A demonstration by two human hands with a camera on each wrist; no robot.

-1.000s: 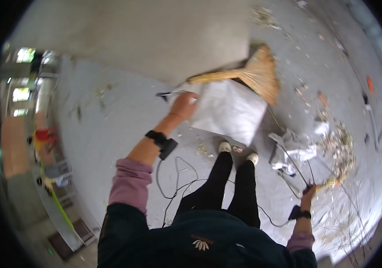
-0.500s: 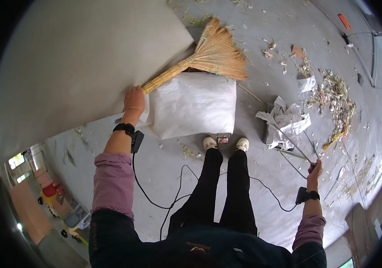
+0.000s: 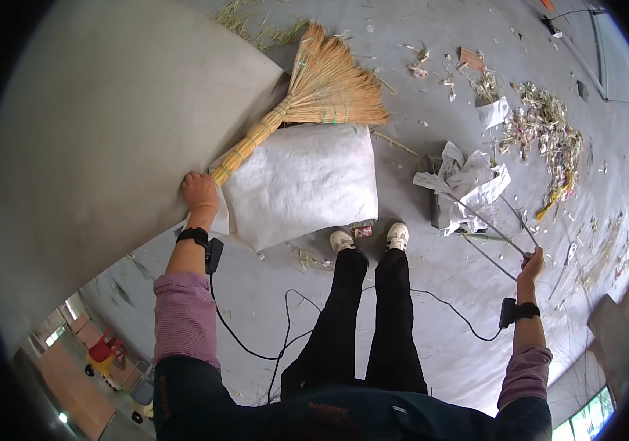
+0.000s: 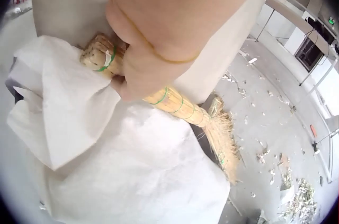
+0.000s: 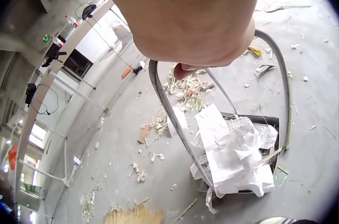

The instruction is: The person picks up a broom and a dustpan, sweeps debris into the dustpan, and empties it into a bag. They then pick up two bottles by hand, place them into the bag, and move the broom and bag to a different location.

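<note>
My left hand (image 3: pixel 200 192) is at the handle end of a straw broom (image 3: pixel 340 84). In the left wrist view its fingers curl round the bound handle (image 4: pixel 172 101), and the butt pokes out past them. The broom leans along the back of a bulging white sack (image 3: pixel 300 184), bristles at the far end. My right hand (image 3: pixel 531 263) grips the long metal handle (image 5: pixel 169 105) of a dark dustpan (image 3: pixel 436 212). Crumpled white paper (image 5: pixel 233 152) fills the pan, which stands low over the floor.
A large grey slab (image 3: pixel 123 95) rises behind the sack at left. Litter and dry scraps lie in a heap (image 3: pixel 550 136) at right. A black cable (image 3: pixel 252 353) loops by my legs. A small red packet (image 3: pixel 362 231) lies near my shoes (image 3: pixel 397 237).
A second ago my left hand was at the sack's upper edge, short of the broom; then it took the handle's end. My right hand keeps hold of the dustpan handle. The head view has shifted.
</note>
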